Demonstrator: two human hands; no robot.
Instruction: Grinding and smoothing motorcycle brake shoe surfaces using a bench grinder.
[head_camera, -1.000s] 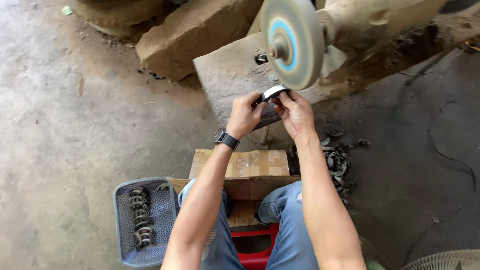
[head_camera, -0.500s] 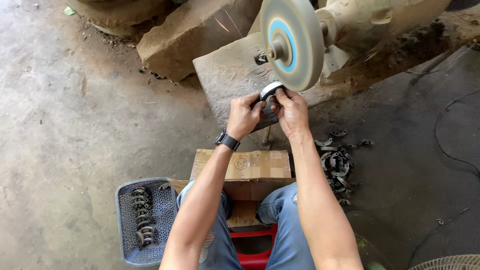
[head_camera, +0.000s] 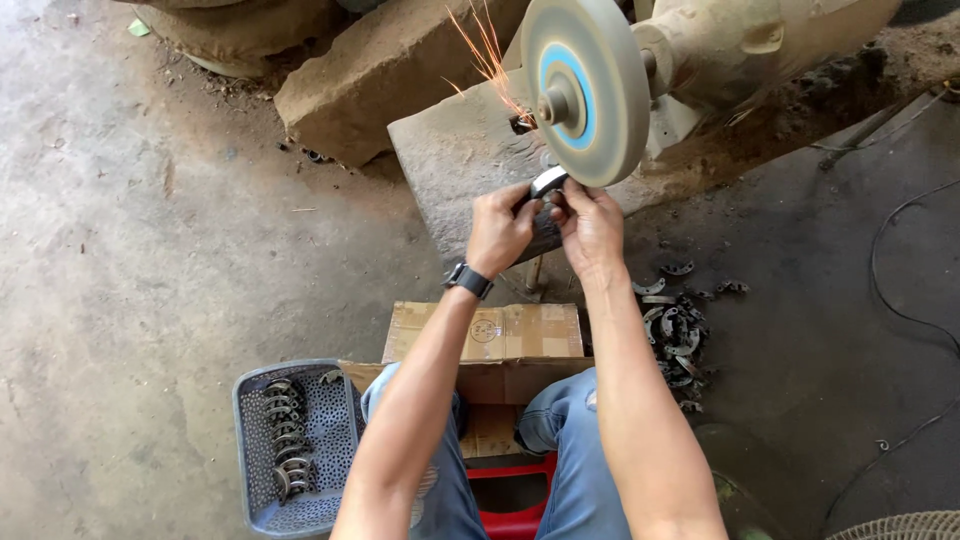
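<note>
Against grinding wheel (head_camera: 590, 90): curved shiny metal piece (head_camera: 548, 182), both hands (head_camera: 548, 225) clamped on it, sparks.

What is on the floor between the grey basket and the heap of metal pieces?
In the head view, a cardboard box and the person's knees lie between basket and heap.

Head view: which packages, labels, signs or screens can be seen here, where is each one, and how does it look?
Cardboard box: on the floor before the person's knees, brown, rectangular, flaps closed.
Label on the box: on the top flap, a small round printed mark beside pale tape.
Wristwatch: on the left wrist, dark band; its screen faces away, so nothing can be told.
No signs in view.
</note>
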